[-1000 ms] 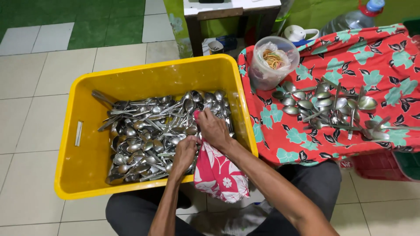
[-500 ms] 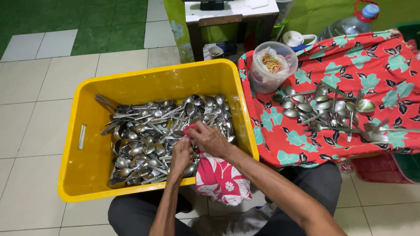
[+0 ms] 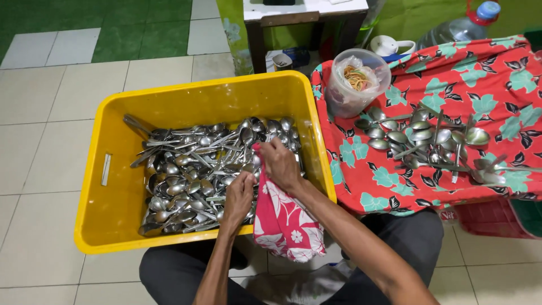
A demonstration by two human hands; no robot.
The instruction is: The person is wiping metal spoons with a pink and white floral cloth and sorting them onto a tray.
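A yellow plastic crate (image 3: pixel 113 226) fills the centre-left of the frame on the tiled floor (image 3: pixel 51 101), its bottom covered by a loose heap of metal spoons (image 3: pixel 192 175). To the right, a surface draped in a red floral cloth (image 3: pixel 480 73) carries a smaller spread of spoons (image 3: pixel 423 138), and at its upper left corner stands a clear plastic tub (image 3: pixel 353 85) with rubber bands inside. A large water bottle (image 3: pixel 463 25) lies at the upper right.

At centre frame, the right hand (image 3: pixel 280 164) is closed around a pink flowered rag (image 3: pixel 285 220), which drapes down over the crate's near rim toward the lower middle of the frame. The left hand (image 3: pixel 240 195) sits just beside it, fingers curled at the rag's edge over the heap; it appears to pinch a spoon against the rag, though the piece itself is hidden between the hands.

Judging from the grip, wiping goes best if the left hand holds the handle end firmly while the right wraps the rag fully round the bowl and draws along its length, keeping the hanging part of the rag out of the heap.
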